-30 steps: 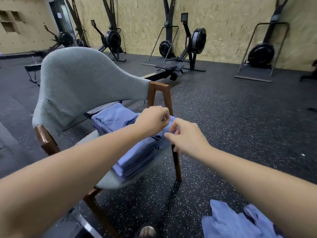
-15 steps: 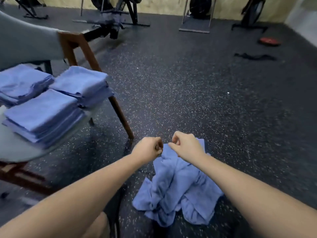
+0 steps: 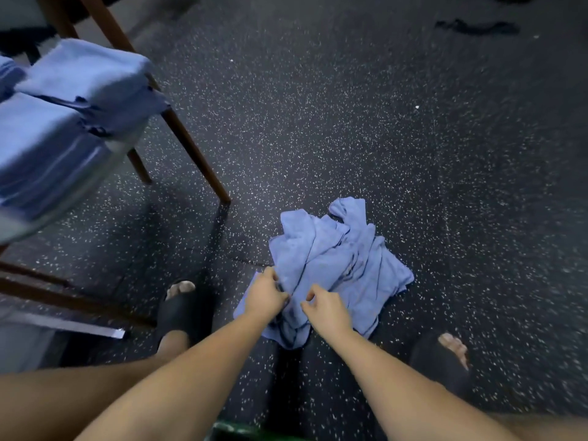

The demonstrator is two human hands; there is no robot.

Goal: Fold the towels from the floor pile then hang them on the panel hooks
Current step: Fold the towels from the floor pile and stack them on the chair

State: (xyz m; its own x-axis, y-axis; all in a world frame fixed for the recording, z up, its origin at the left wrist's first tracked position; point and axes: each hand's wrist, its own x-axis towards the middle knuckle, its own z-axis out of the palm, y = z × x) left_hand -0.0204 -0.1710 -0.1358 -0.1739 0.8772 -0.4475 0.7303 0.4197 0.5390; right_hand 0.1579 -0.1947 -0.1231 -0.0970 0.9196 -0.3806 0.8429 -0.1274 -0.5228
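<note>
Head view, hands [image 3: 266,296] [image 3: 328,310] pinching towels [image 3: 343,259] (fingers curled)

- A chair [image 3: 194,154] with brown wooden legs and a grey seat stands at the left.
- The floor [image 3: 350,106] is black, white-speckled rubber.
- 2 black slides: left slide [image 3: 183,313], right slide [image 3: 436,361].
- A dark strip [image 3: 477,27] lies far off.

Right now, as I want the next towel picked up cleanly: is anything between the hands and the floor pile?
Nothing visible does. The left hand and right hand are at the near edge of the towel pile; whether either has a grip is unclear.
</note>
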